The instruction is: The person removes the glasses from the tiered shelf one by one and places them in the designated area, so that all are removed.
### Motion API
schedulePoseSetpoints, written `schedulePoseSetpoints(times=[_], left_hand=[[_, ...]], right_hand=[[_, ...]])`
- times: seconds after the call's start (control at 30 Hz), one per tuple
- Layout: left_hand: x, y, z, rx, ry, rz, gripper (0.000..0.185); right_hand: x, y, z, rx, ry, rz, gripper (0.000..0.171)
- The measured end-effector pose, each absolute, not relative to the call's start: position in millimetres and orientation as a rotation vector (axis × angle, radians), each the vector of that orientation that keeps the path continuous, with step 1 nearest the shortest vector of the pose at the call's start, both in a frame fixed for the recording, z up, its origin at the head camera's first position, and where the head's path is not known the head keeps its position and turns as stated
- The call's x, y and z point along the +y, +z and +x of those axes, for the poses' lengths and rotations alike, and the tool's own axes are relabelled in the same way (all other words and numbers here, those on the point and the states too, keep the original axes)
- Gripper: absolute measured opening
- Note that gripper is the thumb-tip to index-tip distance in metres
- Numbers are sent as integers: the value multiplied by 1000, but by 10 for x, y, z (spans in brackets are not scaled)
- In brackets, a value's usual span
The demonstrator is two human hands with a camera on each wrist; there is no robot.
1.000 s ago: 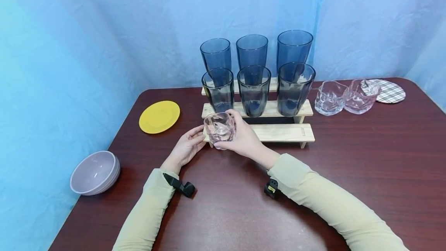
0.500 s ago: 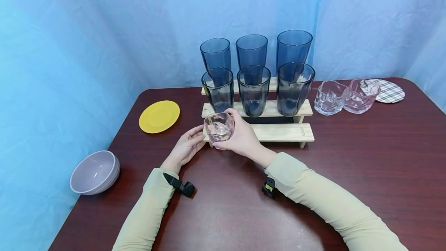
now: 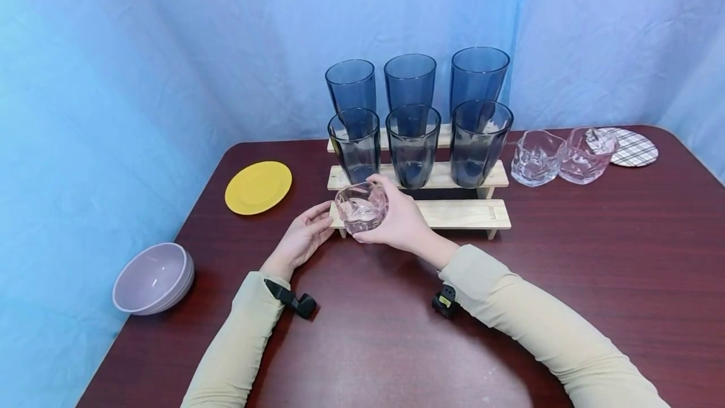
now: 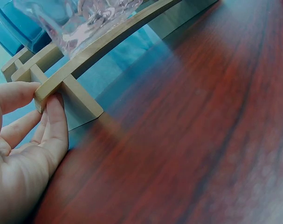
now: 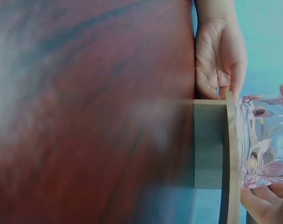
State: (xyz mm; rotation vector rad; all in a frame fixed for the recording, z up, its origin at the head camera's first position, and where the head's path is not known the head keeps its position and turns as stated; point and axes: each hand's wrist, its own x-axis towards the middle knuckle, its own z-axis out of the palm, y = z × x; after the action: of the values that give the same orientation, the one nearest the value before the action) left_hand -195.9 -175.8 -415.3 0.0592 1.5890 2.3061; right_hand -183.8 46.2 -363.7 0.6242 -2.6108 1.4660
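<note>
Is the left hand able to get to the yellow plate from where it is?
Probably yes. The left hand touches the wooden rack's end and holds nothing, and only bare table lies between it and the yellow plate.

Your right wrist view crops the pink glass [image 5: 265, 140] at its edge, blurs the worktop [image 5: 85, 116], and shows only fingertips [image 5: 267, 205] of your right hand.

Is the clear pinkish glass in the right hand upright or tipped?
Tipped. The clear pinkish glass, gripped by the right hand, leans with its open mouth angled up toward the camera, at the left end of the wooden rack's lowest step.
</note>
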Motion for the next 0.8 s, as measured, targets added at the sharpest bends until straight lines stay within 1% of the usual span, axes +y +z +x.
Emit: schedulePoseSetpoints(times=[0.23,0.47,0.8], left_hand=[[-1775,-4172,-1964,1598,2304,53,54],[-1765,-4160,-1949,1606,2293,17,54],[-1767,-4151,-1963,1628,2278,7,53]], right_hand=[[610,-3583,-1839,-2542,1479,681,91],[854,-3500,-1778,-2507,1519,750,92],[1277,-3387,-1678,-2478,1491,630,94]])
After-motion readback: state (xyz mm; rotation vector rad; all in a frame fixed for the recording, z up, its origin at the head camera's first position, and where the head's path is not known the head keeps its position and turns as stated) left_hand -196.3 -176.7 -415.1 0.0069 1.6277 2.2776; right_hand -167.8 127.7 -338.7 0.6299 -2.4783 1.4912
